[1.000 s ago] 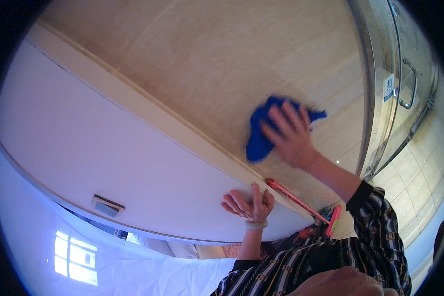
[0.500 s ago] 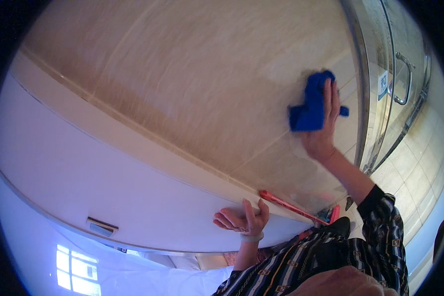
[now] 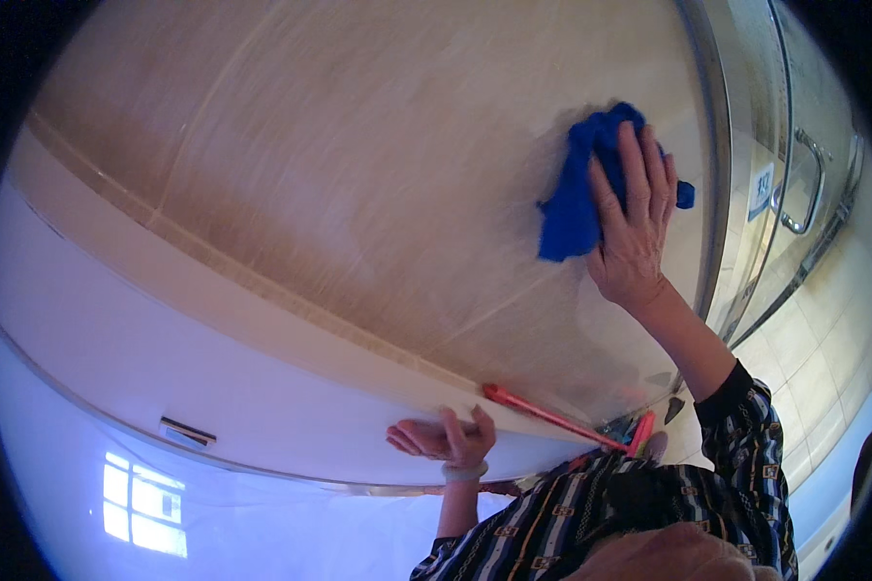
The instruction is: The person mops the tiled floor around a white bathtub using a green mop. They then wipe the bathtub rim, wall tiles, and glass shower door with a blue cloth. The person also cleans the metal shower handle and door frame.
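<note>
My right hand (image 3: 634, 242) presses a crumpled blue cloth (image 3: 572, 218) against the beige tiled wall (image 3: 378, 165). Its fingers lie over the cloth, and folds stick out on both sides. Lower down, my left hand (image 3: 451, 436) is in front of the white bathtub side (image 3: 165, 320), fingers loosely curled and apart, with nothing in it. A pale bangle (image 3: 465, 472) circles that wrist. Just right of the left hand, a long red handle (image 3: 552, 418) leans along the ledge, and its lower end reaches a red head (image 3: 640, 433).
To the right stands a glass door (image 3: 761, 228) with a metal frame and a curved chrome handle (image 3: 814, 179). Pale floor tiles (image 3: 804, 358) lie beyond it. A small chrome-edged fitting (image 3: 188, 434) is set in the white surface, and a window reflection shows at lower left.
My right hand and the cloth have shifted slightly up and left on the wall, and more of the hand's back shows. My left hand appears farther left.
</note>
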The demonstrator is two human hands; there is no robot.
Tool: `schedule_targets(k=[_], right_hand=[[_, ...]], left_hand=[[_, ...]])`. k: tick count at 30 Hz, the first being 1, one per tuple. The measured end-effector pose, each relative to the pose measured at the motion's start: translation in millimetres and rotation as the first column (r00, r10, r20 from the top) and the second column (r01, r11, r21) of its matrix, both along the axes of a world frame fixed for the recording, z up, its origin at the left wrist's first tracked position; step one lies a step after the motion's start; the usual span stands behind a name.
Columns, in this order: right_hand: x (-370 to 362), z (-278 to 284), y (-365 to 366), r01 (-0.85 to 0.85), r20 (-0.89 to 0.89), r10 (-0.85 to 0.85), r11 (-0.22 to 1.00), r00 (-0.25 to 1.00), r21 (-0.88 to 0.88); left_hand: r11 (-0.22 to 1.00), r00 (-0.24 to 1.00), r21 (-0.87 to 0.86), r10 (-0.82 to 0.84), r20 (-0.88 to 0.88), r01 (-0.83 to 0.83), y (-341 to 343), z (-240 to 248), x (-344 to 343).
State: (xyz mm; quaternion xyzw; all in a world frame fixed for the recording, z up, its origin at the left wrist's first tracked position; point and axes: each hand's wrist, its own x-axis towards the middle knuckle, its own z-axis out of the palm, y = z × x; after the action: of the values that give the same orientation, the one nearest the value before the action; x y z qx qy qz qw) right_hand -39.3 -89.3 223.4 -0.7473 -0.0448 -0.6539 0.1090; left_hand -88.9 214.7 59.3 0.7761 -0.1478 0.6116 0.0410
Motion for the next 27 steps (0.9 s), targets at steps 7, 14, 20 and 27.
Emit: schedule_targets(k=[7, 14, 20, 27], right_hand=[[-22.3, -48.3, 18.0, -0.348, -0.376, 0.192, 0.845, 0.907, -0.406], [-27.6, -42.1, -54.7, -0.377, -0.327, 0.258, 0.845, 0.909, -0.380], [-25.1, 12.1, -67.9, -0.158, 0.113, 0.184, 0.965, 0.976, -0.208], [-33.5, -51.8, -77.7, -0.091, -0.144, 0.042, 0.931, 0.989, -0.354]], left_hand=[[0.939, 0.940, 0.088, -0.338, 0.039, 0.334, -101.0, 38.0, -5.8], [0.840, 0.829, -0.026, -0.539, -0.152, 0.541, -205.5, 78.6, 51.6], [0.992, 0.987, 0.001, -0.124, -0.101, 0.125, -225.7, 181.6, 49.9], [0.939, 0.941, -0.132, -0.294, 0.167, 0.316, -248.6, 92.0, 68.5]])
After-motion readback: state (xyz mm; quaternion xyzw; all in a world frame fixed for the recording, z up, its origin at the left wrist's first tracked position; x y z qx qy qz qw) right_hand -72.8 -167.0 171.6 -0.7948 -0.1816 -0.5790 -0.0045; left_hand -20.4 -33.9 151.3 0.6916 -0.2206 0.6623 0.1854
